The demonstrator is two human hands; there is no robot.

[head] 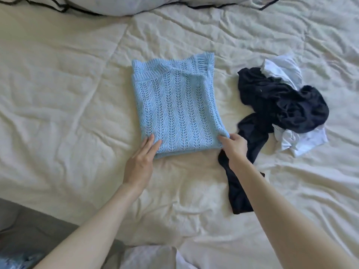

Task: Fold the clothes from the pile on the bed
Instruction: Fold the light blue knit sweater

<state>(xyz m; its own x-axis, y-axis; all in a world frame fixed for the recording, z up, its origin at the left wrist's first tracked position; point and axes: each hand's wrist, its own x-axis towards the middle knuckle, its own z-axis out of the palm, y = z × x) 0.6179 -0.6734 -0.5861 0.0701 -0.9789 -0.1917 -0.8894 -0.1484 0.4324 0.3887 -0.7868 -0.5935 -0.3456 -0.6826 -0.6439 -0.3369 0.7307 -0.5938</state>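
Note:
A light blue open-knit sweater (175, 105) lies folded into a tall rectangle in the middle of the cream bed (68, 103). My left hand (140, 162) rests with straight fingers on its near left corner. My right hand (234, 145) pinches the near right corner between thumb and curled fingers. Just right of the sweater sits the pile: a crumpled dark navy garment (281, 101) with one long part trailing toward me under my right forearm, and a white garment (303, 140) bunched beneath and behind it.
Grey pillows with black piping (116, 4) lie along the far edge of the bed. The bed's near left edge drops to a grey floor (29, 230). A white cloth (151, 257) shows at the bottom edge of the view.

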